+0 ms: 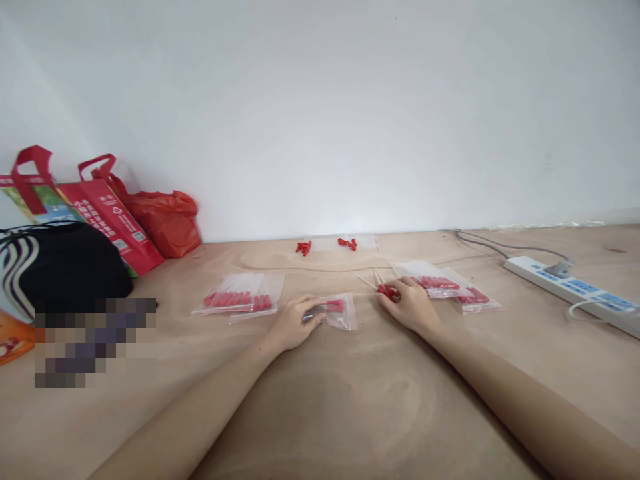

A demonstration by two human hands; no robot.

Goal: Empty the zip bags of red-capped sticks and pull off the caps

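My left hand (295,322) is closed on the edge of a small clear zip bag (347,318). Red pieces (334,305) lie inside that bag, and a dark patch shows near my fingers. To the right, my right hand (413,303) rests on the table with its fingers curled round red-ended sticks (385,289); their thin pale ends point up and to the left. Just behind this hand are zip bags (430,283) holding a row of red pieces. More filled zip bags (240,299) lie left of my left hand.
Loose red pieces (303,248) and a flat clear bag (367,243) lie near the wall. A white power strip (575,288) with a grey cable is at the right. Red shopping bags (115,213), a red plastic bag (167,220) and a black bag (75,267) stand left.
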